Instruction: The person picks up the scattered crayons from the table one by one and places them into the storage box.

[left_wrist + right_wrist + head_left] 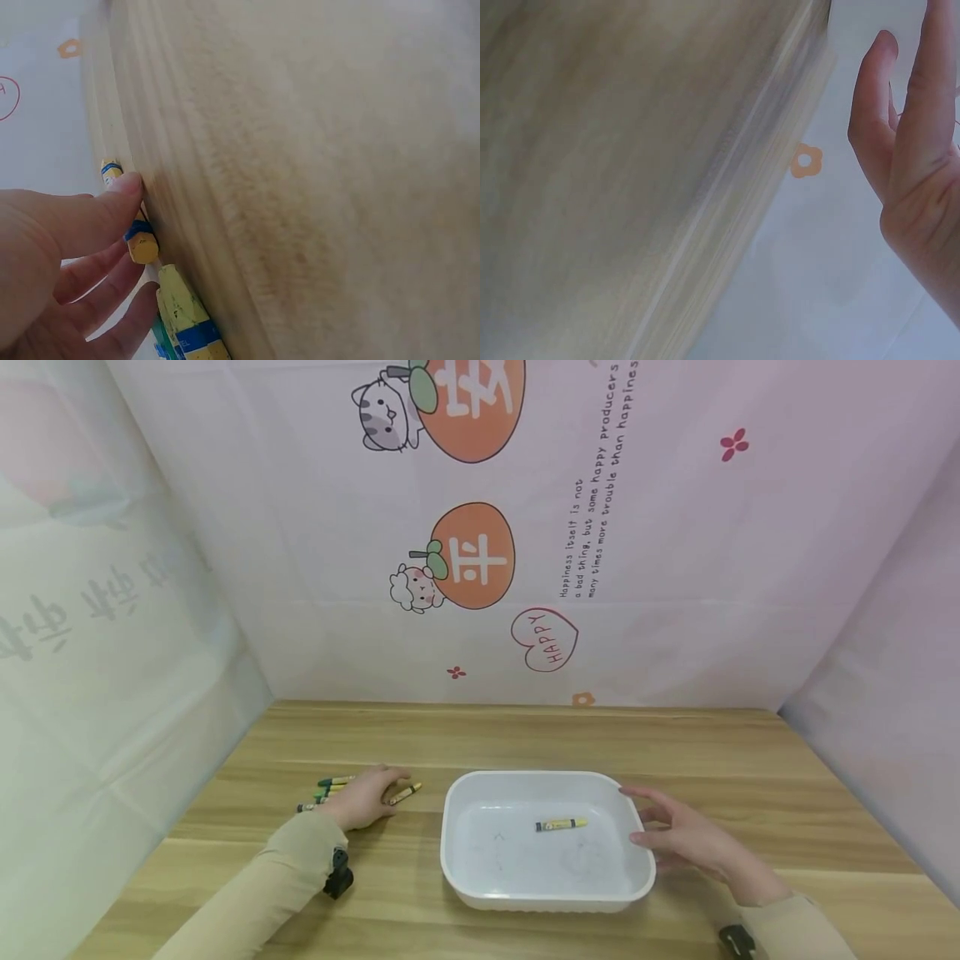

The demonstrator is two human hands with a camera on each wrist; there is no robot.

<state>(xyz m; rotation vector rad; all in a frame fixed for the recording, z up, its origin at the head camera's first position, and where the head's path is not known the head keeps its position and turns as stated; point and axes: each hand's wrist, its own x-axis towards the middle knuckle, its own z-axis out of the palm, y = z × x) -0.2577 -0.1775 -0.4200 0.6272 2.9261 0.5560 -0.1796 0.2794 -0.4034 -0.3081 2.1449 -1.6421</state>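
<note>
My left hand (363, 797) is low over the table at the left, thumb and fingers apart around a yellow crayon (405, 794). In the left wrist view the thumb overlaps that crayon (141, 244). More crayons (330, 782), with green and dark ends, lie partly hidden beside and under this hand. To the right stands a white plastic tray (547, 897) with rounded corners; one yellow crayon (561, 825) lies inside it. My right hand (686, 835) holds the tray's right rim, thumb over the edge and other fingers outside. The right wrist view shows the hand (922, 150) from the side.
The wooden table (390, 735) runs back to a printed white cloth (675, 635). Similar cloth hangs along the left and right sides. Dark wrist devices (339, 872) sit at both sleeves.
</note>
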